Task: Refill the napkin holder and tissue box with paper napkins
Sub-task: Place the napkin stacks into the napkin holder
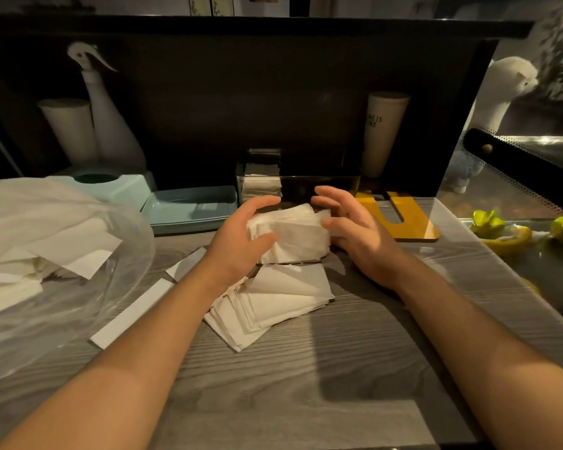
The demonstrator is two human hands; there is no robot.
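A wad of napkins (293, 232) is held between both hands above the grey table (306, 368). The left hand (241, 238) is curled round its left side, thumb on the front face; the right hand (355, 228) is pressed against its right end with the fingers bent but spread. Just below, a fanned napkin pile (273, 303) is spread on the table. Behind the hands a dark napkin holder (299, 180) is seen, partly filled. The blue tissue box (117, 186) and its lid (192, 209) are placed to the left, beside a plastic bag (46, 254) of napkins.
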